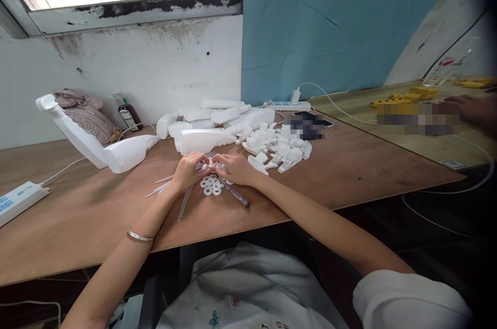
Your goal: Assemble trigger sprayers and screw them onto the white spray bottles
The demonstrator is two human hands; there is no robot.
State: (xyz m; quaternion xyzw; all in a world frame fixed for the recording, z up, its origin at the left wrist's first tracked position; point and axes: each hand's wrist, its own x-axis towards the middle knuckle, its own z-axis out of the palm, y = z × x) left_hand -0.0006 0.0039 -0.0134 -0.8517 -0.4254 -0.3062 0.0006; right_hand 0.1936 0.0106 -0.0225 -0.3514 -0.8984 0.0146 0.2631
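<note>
My left hand and my right hand meet above the brown table, fingers curled in and thumbs close together. Between their fingertips is a small white plastic part, mostly covered by the fingers. Several flat white ring washers lie just below the hands. A screwdriver with a clear handle slants out from under the right hand. Thin pale tubes lie beside and under the left hand. A pile of white trigger sprayer heads lies beyond the right hand.
White plastic bottles are heaped behind the hands, with more bottles at left. A bag, a dark bottle, power strips and a phone surround them. Another person's hand is at far right, near yellow items.
</note>
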